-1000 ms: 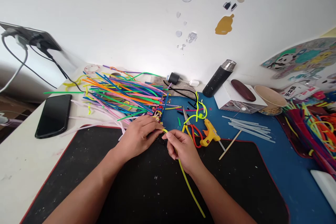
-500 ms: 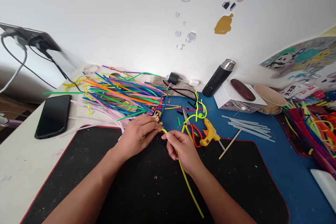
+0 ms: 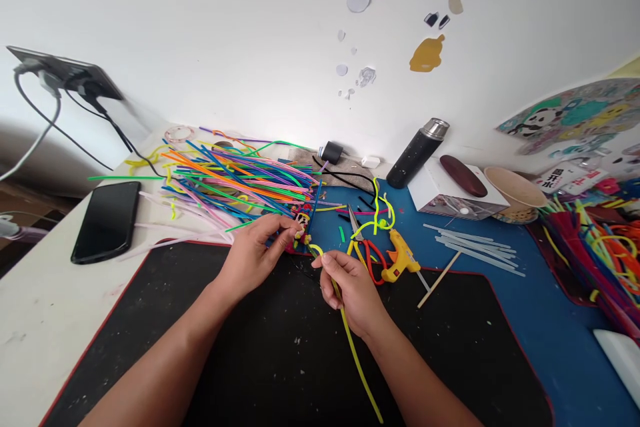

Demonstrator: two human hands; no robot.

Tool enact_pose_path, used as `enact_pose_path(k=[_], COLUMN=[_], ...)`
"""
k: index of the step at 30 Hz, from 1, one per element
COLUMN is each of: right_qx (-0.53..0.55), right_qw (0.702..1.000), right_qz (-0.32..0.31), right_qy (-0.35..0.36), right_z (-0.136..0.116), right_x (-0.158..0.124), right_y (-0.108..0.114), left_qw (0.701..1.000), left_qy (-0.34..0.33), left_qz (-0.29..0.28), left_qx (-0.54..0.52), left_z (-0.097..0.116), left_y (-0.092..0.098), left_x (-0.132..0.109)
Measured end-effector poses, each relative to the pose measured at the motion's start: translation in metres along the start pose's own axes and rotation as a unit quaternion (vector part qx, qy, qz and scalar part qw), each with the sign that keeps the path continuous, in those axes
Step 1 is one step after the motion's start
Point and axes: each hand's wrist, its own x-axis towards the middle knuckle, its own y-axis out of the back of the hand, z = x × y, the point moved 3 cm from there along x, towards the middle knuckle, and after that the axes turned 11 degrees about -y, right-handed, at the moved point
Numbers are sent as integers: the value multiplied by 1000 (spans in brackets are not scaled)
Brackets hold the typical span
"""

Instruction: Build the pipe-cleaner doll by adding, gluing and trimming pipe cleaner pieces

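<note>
A long yellow pipe cleaner [image 3: 356, 353] runs through my right hand [image 3: 350, 287], its thumb and forefinger pinched on it near the upper end. That end curls toward my left hand, and the long tail hangs down over the black mat. My left hand [image 3: 260, 247] is closed in a pinch, thumb against forefinger, but what lies between the tips is too small to make out. Right beside those fingertips is a small colourful figure [image 3: 303, 219] with a black-and-white face, partly hidden by the hand. Scissors with red handles [image 3: 374, 260] lie just beyond my right hand.
A heap of coloured pipe cleaners [image 3: 240, 177] lies behind my left hand. To the right are a yellow glue gun [image 3: 401, 259], glue sticks [image 3: 475, 247] and a wooden stick [image 3: 440, 279]. A black flask [image 3: 417, 153] stands near the wall; a phone [image 3: 106, 221] lies far left.
My left fingers have moved slightly up and away from the yellow pipe cleaner's end, exposing more of the small figure. My right hand keeps its hold. The camera view has shifted a little.
</note>
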Motion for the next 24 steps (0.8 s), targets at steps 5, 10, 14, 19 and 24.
enact_pose_path(k=[5,10,14,19,24], right_qx=[-7,-5,-9,-7,-5], right_qw=[1000,1000,1000,1000,1000], right_qz=[11,14,16,21,16], right_qy=[-1,-7,-5,-7,-5], right_z=[0,0,1,4,6], right_x=[-1,-3,-3,-4,-3], right_y=[0,0,1,2,1], left_qw=[999,995,989,985,983], left_qy=[38,88,91,73,68], left_qz=[27,19,-22,-67,-98], left_qx=[-14,37,114,138,138], left_z=[-2,-11,-23,-32,-33], left_y=[3,9,7,0,-5], left_x=[2,4,2,-4,-7])
